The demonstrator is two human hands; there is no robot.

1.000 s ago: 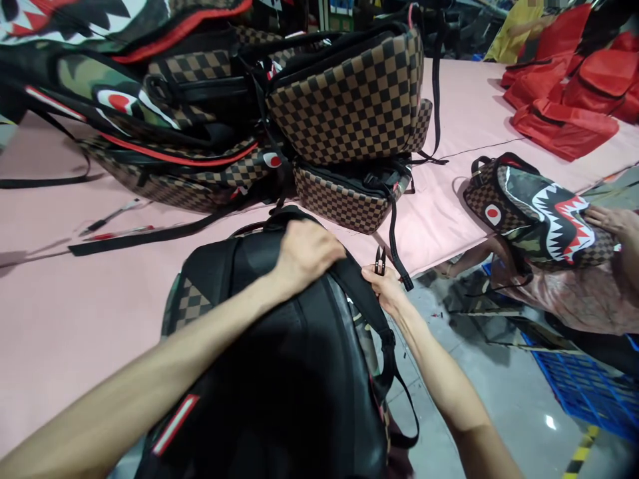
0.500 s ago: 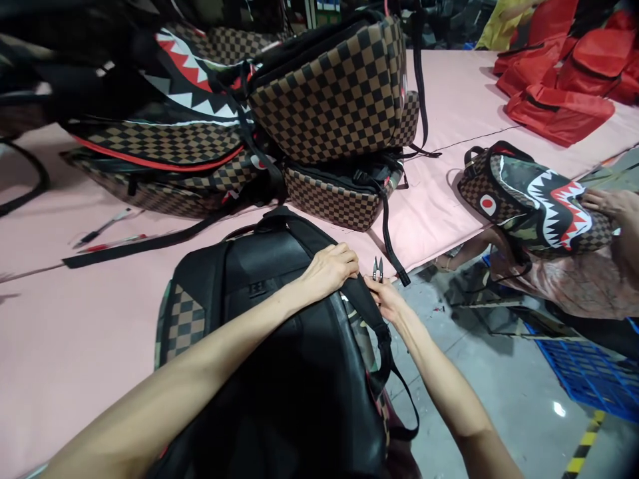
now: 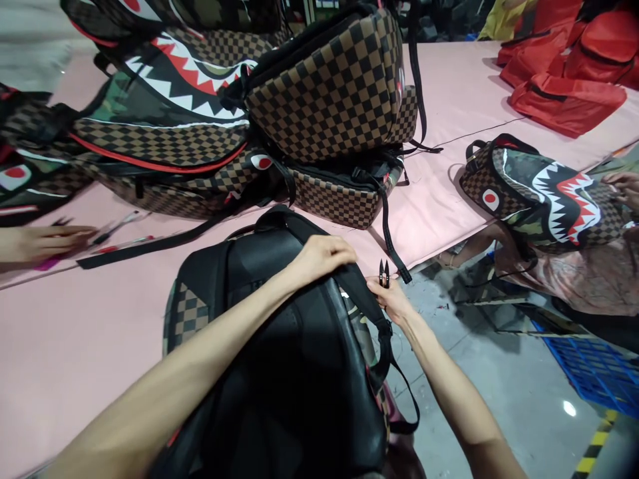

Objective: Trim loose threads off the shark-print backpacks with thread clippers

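A black backpack with checkered side panels lies back side up in front of me. My left hand is closed over the top of its shoulder strap, fingers curled at the edge. Just right of the strap, my right hand grips a small pair of thread snips, blades pointing up and a little apart. Its thumb and fingertips are close to the strap; whether they also pinch a thread I cannot tell.
Checkered shark-mouth backpacks are piled behind on the pink table. Another person's hand is at the left near some pens. At right, a co-worker handles a shark-mouth backpack; red bags and a blue crate lie beyond.
Another person's hand has come into view at the left, and the dark blurred shape over the left bags is gone. My right hand has shifted slightly right with the snips; my left stays on the strap.
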